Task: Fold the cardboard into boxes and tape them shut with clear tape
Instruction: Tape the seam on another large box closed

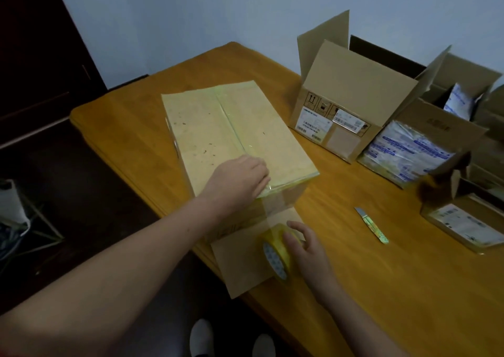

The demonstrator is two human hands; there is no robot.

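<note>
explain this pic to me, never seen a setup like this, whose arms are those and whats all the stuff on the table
There is no machine here. The single picture comes from a camera worn on a person's head, looking forward and down, so the two bare arms are that person's own.

The left hand presses down on the near edge of a closed cardboard box, right where a strip of tape runs along the top seam. The right hand holds a roll of clear tape lower down, and a stretch of tape runs from the box's front face to the roll.

Everything sits on a wooden table. To the right lie a small utility knife, an open box with labels on its side, and more boxes, with plastic packets beside one of them.
</note>
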